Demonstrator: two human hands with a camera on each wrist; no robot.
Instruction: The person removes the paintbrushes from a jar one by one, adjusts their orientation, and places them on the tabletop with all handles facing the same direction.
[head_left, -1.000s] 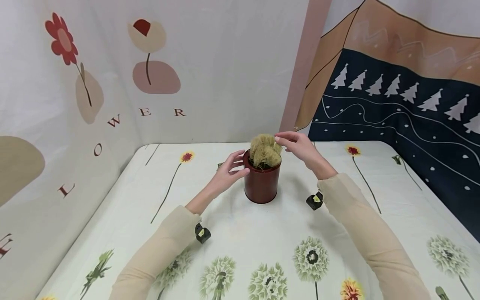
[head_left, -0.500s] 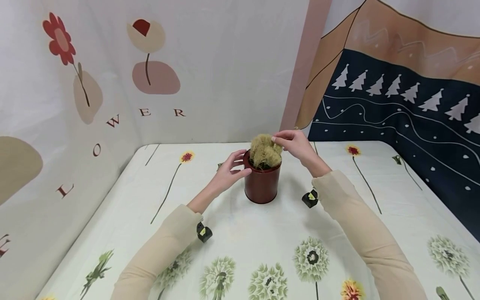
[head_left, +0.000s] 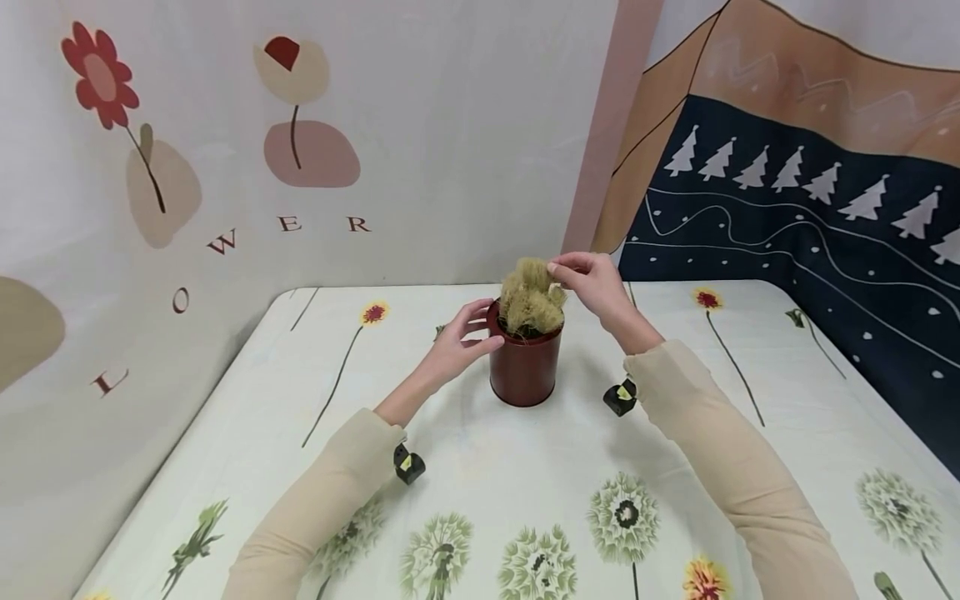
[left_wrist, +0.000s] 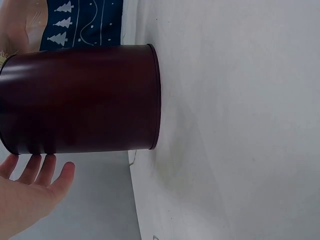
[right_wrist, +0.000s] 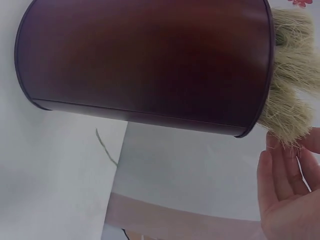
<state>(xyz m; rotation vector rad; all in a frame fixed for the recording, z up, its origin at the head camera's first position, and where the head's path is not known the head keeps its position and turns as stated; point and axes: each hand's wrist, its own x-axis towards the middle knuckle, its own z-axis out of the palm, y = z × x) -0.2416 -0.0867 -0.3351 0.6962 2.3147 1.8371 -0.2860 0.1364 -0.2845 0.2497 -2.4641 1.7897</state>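
A flower-print wall hanging (head_left: 187,167) backs the table (head_left: 247,392) on the left. The left hand (head_left: 456,342), fingers relaxed, touches the dark red pot (head_left: 524,367) standing mid-table. Straw-coloured fibre tuft (head_left: 531,296) bulges above its rim; the right hand (head_left: 592,283) pinches the tuft's top. Bare cloth surrounds the pot.

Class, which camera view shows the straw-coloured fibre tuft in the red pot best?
The head view: the whole fibre tuft shows above the red pot, with the right hand pinching it. The right wrist view shows only its strands past the rim; the left wrist view barely shows it.
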